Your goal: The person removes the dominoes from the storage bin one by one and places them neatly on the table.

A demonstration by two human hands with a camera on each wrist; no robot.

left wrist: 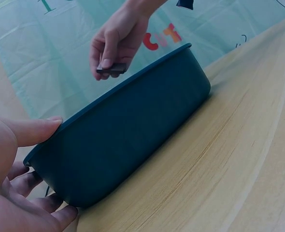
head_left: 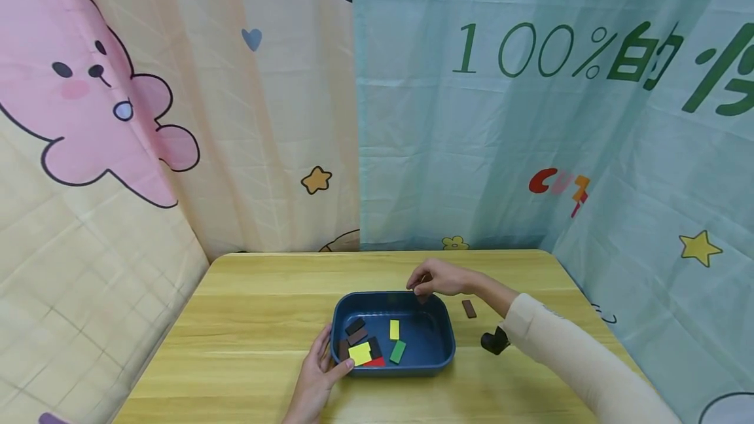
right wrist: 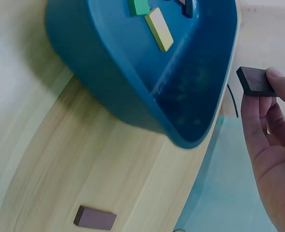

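A dark blue rectangular basin [head_left: 412, 370] stands on the wooden table. My left hand [head_left: 315, 375] grips its near left corner, thumb over the rim and fingers against the outer wall. Above the far right part of the rim, my right hand [head_left: 438, 278] pinches a dark brown block [right wrist: 256, 82] between thumb and fingers. Inside the basin lie a yellow block [head_left: 394, 330], a green block [head_left: 397, 352] and, heaped at the left, several black, brown, yellow and red blocks, among them a second yellow block [head_left: 359, 354].
Another brown block [head_left: 468, 309] lies on the table [head_left: 265, 319] right of the basin. A black object [head_left: 495, 341] shows beside the right sleeve [head_left: 565, 352]. Printed curtains [head_left: 436, 149] hang behind the table and along both sides.
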